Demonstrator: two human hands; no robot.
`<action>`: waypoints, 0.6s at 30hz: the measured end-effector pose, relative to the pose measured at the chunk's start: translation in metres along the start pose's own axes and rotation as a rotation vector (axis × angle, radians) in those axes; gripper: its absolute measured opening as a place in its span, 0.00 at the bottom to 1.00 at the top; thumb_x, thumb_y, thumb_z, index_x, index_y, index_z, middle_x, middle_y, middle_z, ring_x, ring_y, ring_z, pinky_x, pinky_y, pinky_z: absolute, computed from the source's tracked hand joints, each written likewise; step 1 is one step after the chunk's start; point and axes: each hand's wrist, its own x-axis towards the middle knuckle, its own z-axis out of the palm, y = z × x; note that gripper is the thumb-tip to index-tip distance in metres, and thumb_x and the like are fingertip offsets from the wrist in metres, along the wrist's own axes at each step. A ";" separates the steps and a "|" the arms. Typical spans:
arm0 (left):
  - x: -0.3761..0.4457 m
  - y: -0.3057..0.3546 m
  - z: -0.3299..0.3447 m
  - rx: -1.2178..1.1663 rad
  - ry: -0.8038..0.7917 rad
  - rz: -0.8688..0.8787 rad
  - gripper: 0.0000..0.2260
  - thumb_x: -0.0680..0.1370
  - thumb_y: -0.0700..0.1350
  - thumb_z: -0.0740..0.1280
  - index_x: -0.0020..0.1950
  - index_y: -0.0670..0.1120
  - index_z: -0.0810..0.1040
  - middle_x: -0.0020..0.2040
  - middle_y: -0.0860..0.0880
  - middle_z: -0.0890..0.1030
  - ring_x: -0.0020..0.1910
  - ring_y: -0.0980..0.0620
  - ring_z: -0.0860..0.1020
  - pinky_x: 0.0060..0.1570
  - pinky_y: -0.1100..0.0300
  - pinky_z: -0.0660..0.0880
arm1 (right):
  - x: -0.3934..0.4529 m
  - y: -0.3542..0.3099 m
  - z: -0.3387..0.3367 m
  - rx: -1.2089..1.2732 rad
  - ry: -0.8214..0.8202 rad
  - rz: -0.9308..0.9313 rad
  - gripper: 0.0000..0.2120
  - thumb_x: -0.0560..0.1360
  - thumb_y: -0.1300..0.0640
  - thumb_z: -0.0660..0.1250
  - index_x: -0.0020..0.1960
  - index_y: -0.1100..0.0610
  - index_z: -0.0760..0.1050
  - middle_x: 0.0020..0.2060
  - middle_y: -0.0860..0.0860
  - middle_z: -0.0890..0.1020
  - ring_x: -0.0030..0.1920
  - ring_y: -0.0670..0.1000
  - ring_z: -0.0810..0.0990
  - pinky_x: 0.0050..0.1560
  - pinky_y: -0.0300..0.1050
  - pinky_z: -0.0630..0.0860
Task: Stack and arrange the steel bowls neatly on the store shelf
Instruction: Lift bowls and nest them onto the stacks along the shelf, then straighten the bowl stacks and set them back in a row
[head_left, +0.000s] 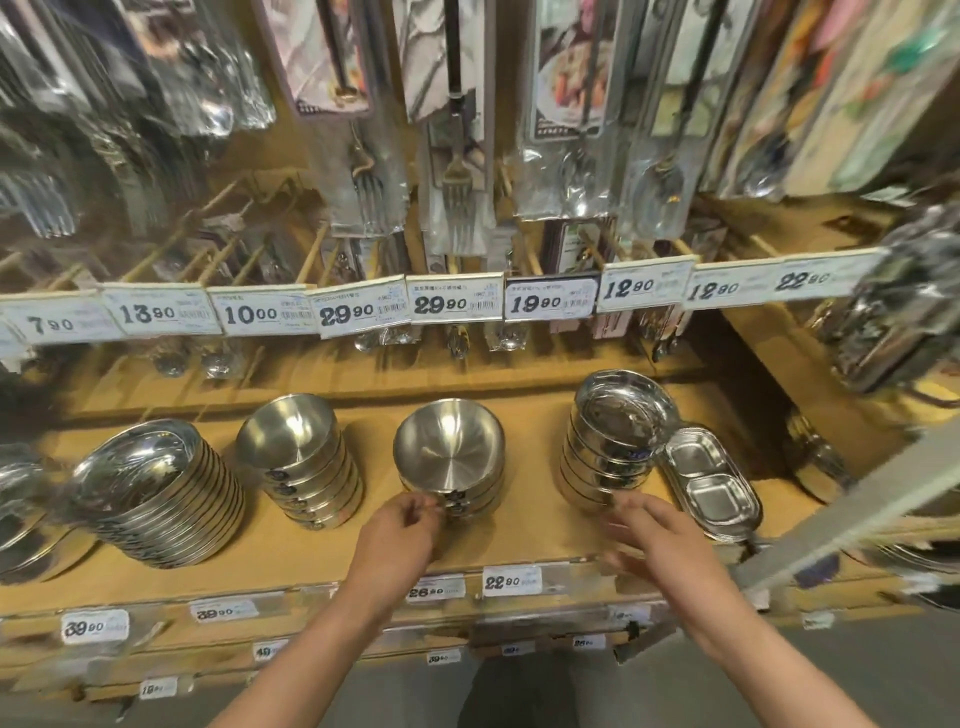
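Several stacks of steel bowls stand on the wooden shelf (291, 551). The middle stack (451, 457) is short, with a matte bowl on top. My left hand (400, 530) is at its front rim, thumb and fingers pinching the rim of a lower bowl. The right stack (613, 441) is taller, its top bowl shiny and tilted. My right hand (649, 535), blurred, hovers in front of its base with fingers spread, holding nothing. Another stack (301, 457) stands to the left of the middle one.
A leaning pile of shallow steel plates (161, 478) sits at the left. A two-compartment steel tray (711, 478) lies beside the right stack. Price tags line the shelf edge (511, 579). Packaged cutlery (457, 171) hangs above, behind a price rail (457, 304).
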 end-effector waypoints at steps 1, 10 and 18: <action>-0.001 0.001 -0.001 -0.003 -0.013 0.012 0.05 0.81 0.44 0.67 0.49 0.47 0.83 0.44 0.47 0.84 0.50 0.41 0.82 0.58 0.37 0.79 | -0.006 0.000 -0.004 0.021 0.018 0.003 0.08 0.83 0.56 0.64 0.57 0.50 0.81 0.57 0.54 0.84 0.53 0.54 0.85 0.46 0.45 0.84; -0.017 -0.009 -0.034 -0.092 -0.114 0.023 0.07 0.82 0.43 0.65 0.50 0.41 0.80 0.40 0.47 0.77 0.41 0.48 0.76 0.51 0.44 0.79 | -0.066 -0.001 0.010 0.193 0.105 0.001 0.07 0.83 0.54 0.66 0.58 0.54 0.79 0.57 0.57 0.83 0.57 0.56 0.83 0.44 0.44 0.84; -0.029 -0.040 -0.075 -0.159 -0.089 -0.021 0.09 0.82 0.38 0.63 0.43 0.43 0.78 0.42 0.45 0.77 0.43 0.46 0.76 0.54 0.46 0.80 | -0.111 0.015 0.024 0.270 0.182 -0.018 0.08 0.83 0.54 0.66 0.58 0.54 0.80 0.56 0.56 0.84 0.58 0.56 0.83 0.49 0.45 0.81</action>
